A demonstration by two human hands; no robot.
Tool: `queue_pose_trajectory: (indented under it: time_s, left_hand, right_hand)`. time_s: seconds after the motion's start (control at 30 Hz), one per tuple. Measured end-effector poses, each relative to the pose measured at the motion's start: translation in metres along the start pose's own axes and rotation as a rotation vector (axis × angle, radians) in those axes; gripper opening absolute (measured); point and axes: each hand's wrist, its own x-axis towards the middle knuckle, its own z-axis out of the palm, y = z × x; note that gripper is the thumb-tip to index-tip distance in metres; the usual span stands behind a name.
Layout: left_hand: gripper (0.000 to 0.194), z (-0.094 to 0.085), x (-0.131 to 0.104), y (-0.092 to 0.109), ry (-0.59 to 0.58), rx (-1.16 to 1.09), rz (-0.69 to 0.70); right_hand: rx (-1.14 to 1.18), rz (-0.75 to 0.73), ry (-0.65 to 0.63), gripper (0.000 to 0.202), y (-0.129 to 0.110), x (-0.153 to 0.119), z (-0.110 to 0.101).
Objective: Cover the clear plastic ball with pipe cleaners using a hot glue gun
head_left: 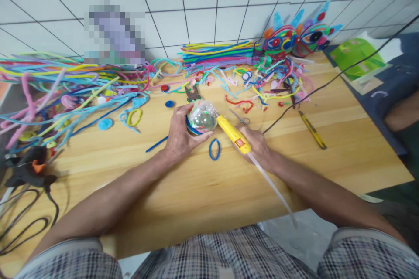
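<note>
Left hand (180,136): fingers and thumb curved around clear ball (204,118), over wooden tabletop (157,213). Right hand (258,143): closed on yellow glue gun (233,133), nozzle at ball's edge; trigger pressure cannot be told. Risks, judged: left thumb near nozzle, so a slip may burn; smooth wall may turn, smearing glue; black cord (314,90), if snagged, may tug the gun.

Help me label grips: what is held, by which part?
Left hand: clear ball, by its left and lower edge. Right hand: yellow glue gun, toward its rear.
</note>
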Motion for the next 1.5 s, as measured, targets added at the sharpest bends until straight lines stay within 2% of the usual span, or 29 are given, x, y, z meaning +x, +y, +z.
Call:
queue_pose_trajectory:
  time_s: [0.2,0.33,0.57,0.67,0.9,1.03,1.17,1.37,1.5]
  left_hand:
    - [0.101,0.0018,-0.0002,-0.0017,0.024,0.000,0.023]
    - [0.103,0.0013,-0.0006,-0.0022,0.000,0.019,0.002]
    - [0.102,0.0024,-0.0038,-0.0047,0.025,0.009,-0.035]
    - [0.104,0.0038,-0.0049,-0.0066,0.036,-0.011,-0.048]
    - [0.103,0.0046,-0.0046,-0.0066,0.047,0.006,-0.035]
    - [0.103,0.0045,-0.0042,-0.0062,0.045,0.010,-0.021]
    - [0.104,0.0037,-0.0039,-0.0044,0.034,0.022,-0.056]
    - [0.102,0.0027,-0.0027,-0.0026,0.030,0.000,-0.058]
    - [0.103,0.0018,-0.0020,-0.0034,0.029,-0.004,-0.051]
  right_hand:
    - [0.031,0.029,-0.030,0.020,-0.0005,0.0005,-0.0010]
    - [0.008,0.034,-0.038,0.023,0.0001,-0.0004,0.0002]
    - [-0.022,0.077,0.095,0.027,-0.0057,0.0011,-0.0011]
    - [0.000,0.077,0.073,0.029,-0.0053,-0.0005,-0.0016]
    - [0.017,0.032,0.036,0.018,-0.0018,-0.0011,-0.0007]
    - [0.018,0.072,0.018,0.025,-0.0037,-0.0004,-0.0014]
    - [0.007,0.066,0.063,0.032,-0.0034,-0.0030,-0.0013]
    - [-0.016,0.059,0.016,0.017,-0.0015,-0.0039,-0.0010]
    - [0.023,0.040,0.038,0.016,-0.0027,-0.0003,-0.0006]
